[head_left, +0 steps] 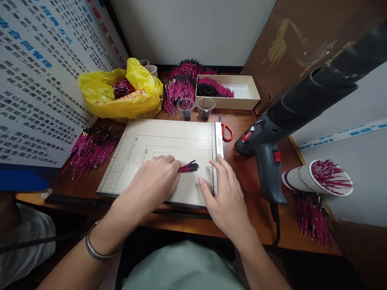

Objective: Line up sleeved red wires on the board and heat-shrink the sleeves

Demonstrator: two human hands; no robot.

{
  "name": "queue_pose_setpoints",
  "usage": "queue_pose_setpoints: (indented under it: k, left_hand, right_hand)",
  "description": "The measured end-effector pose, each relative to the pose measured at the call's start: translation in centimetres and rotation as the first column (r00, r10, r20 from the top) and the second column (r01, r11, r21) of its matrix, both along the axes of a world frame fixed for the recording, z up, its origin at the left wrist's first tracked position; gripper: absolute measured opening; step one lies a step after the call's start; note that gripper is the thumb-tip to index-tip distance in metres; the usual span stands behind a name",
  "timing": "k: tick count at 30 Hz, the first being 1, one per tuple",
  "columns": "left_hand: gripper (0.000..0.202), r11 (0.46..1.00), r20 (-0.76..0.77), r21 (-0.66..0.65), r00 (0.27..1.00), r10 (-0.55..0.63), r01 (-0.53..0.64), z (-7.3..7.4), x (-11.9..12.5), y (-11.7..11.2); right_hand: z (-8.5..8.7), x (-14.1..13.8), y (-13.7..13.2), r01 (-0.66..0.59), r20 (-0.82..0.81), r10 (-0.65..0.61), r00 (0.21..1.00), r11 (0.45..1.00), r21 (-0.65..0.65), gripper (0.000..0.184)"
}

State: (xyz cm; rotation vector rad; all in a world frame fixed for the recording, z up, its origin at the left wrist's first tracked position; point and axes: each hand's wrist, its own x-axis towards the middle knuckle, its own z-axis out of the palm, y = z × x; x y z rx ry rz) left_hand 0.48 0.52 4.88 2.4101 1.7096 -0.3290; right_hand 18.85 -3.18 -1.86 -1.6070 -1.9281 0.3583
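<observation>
A small bundle of pink wires [189,166] with black tips is pinched in the left hand [157,177], fingers curled shut around the pink end, black tips sticking out toward the right. The bundle is held low over the middle of the white cutting mat [169,137], roughly dead centre of the frame. The right hand [225,193] is laid flat and open just right of the bundle, fingers stretched out, nothing gripped; its fingertips are rested against the ruler edge [215,161] along the mat's right side.

Loads of the same wires are scattered around: a loose heap [90,149] at middle left, more inside a yellow plastic bag [121,90] at upper left, a big pile [181,80] at top centre, and some in a shallow cardboard box [242,90] beside it. Two clear plastic cups [195,108] are parked just above the mat. Red-handled scissors [226,131] are seen right of the ruler, then a black heat gun [266,149], and a tipped paper cup [317,177] full of wires at the right edge.
</observation>
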Motion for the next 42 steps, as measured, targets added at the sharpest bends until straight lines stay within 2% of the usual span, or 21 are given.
queue_pose_setpoints:
  k: [2,4,8,12,17,20,24,28,31,34,37,38,39,40,42]
  left_hand:
    - [0.027,0.998,-0.046,-0.049,0.999,-0.026,0.024,1.0,1.0,0.2]
    - [0.033,0.996,-0.028,-0.067,0.998,-0.053,0.051,1.6,1.9,0.6]
    - [0.032,0.997,0.064,-0.039,0.996,-0.065,0.067,1.6,2.6,1.5]
    - [0.030,0.999,0.160,-0.012,0.987,-0.031,0.033,1.4,1.4,2.1]
    - [0.017,0.994,0.315,-0.094,0.946,0.082,-0.055,1.8,-1.7,2.6]
    - [0.014,0.973,0.461,-0.216,0.871,0.173,-0.079,1.7,-3.2,2.8]
    - [0.014,0.901,0.617,-0.424,0.701,0.358,-0.086,1.0,-3.9,2.8]
    - [0.021,0.816,0.665,-0.572,0.535,0.521,-0.083,0.0,-3.6,2.7]
    - [0.024,0.791,0.677,-0.604,0.462,0.573,-0.096,-0.5,-3.7,2.7]
    - [0.021,0.823,0.718,-0.539,0.412,0.561,-0.183,0.0,-4.9,3.4]
    - [0.019,0.850,0.771,-0.316,0.408,0.489,-0.421,2.3,-7.5,5.4]
    - [0.019,0.808,0.751,-0.157,0.462,0.471,-0.568,3.4,-8.4,6.3]
    - [0.024,0.759,0.680,-0.021,0.548,0.488,-0.650,4.5,-9.3,7.4]
    - [0.028,0.708,0.593,0.090,0.609,0.526,-0.700,5.6,-10.1,8.7]
    - [0.031,0.694,0.544,0.166,0.652,0.529,-0.701,7.5,-11.4,11.5]
  right_hand:
    - [-0.1,0.1,0.0,0.004,-0.015,-0.005,1.000,1.000,-0.024,0.044]
    - [-0.2,0.1,0.0,0.007,-0.021,-0.008,1.000,0.999,-0.035,0.044]
    - [-0.3,0.1,0.1,0.015,-0.012,-0.015,1.000,1.000,-0.015,0.041]
    - [-0.4,0.1,0.2,0.032,-0.017,-0.032,0.999,0.999,-0.002,0.041]
    - [-0.3,0.1,0.3,0.037,-0.032,-0.038,0.999,0.998,-0.043,0.045]
    - [-0.2,0.1,0.3,0.041,-0.043,-0.044,0.998,0.996,-0.077,0.047]
    - [-0.1,0.0,0.3,0.046,-0.057,-0.053,0.997,0.993,-0.107,0.048]
    - [0.1,0.0,0.3,0.046,-0.068,-0.055,0.996,0.992,-0.119,0.049]
    - [0.1,0.0,0.3,0.049,-0.075,-0.058,0.995,0.992,-0.117,0.049]
    - [-0.1,0.1,0.3,0.053,-0.074,-0.060,0.995,0.993,-0.105,0.049]
    - [-0.3,0.2,0.3,0.049,-0.059,-0.055,0.997,0.995,-0.089,0.047]
    - [-0.4,0.3,0.3,0.048,-0.052,-0.053,0.997,0.995,-0.084,0.047]
    - [-0.5,0.3,0.3,0.048,-0.045,-0.052,0.998,0.996,-0.075,0.046]
    - [-0.6,0.3,0.3,0.049,-0.036,-0.052,0.998,0.996,-0.068,0.045]
    - [-0.7,0.4,0.3,0.056,-0.012,-0.057,0.998,0.997,-0.052,0.044]
